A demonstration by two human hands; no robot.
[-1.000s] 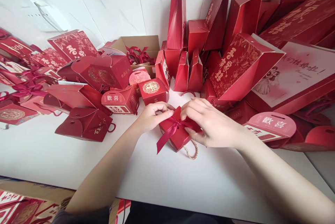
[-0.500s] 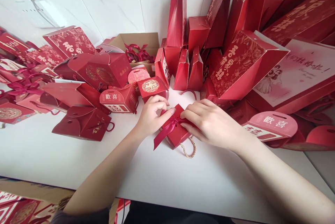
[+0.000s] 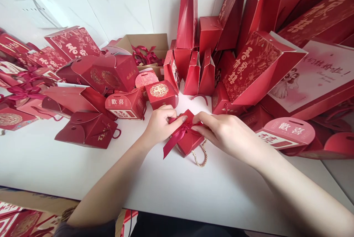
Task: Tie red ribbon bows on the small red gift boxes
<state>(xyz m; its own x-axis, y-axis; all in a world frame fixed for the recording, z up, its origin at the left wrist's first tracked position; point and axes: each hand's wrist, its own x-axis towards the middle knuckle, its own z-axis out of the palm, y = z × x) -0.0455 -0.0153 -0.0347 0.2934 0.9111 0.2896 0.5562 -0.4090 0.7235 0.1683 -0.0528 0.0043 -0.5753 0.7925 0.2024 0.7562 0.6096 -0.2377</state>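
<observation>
Left forearm (image 3: 110,181) and right forearm (image 3: 293,181) converge forward. Left hand (image 3: 160,123): fingers curled, thumb extended inward. Right hand (image 3: 228,131): back uppermost, thumb and index fingertips drawn together.

From my remote station I record the gift box (image 3: 190,145) on the table (image 3: 155,181), with a ribbon (image 3: 178,137) across its top. My left hand (image 3: 161,123) is at the gift box's left, my right hand (image 3: 225,129) at its right. A cord handle (image 3: 203,162) lies at its near right side. Behind it, slightly left, is a small box (image 3: 163,98); farther back, a carton (image 3: 151,40) with loose ribbons (image 3: 146,55) inside. Tall boxes (image 3: 187,23) stand behind it, extending right. More boxes (image 3: 85,133) lie to its left.
</observation>
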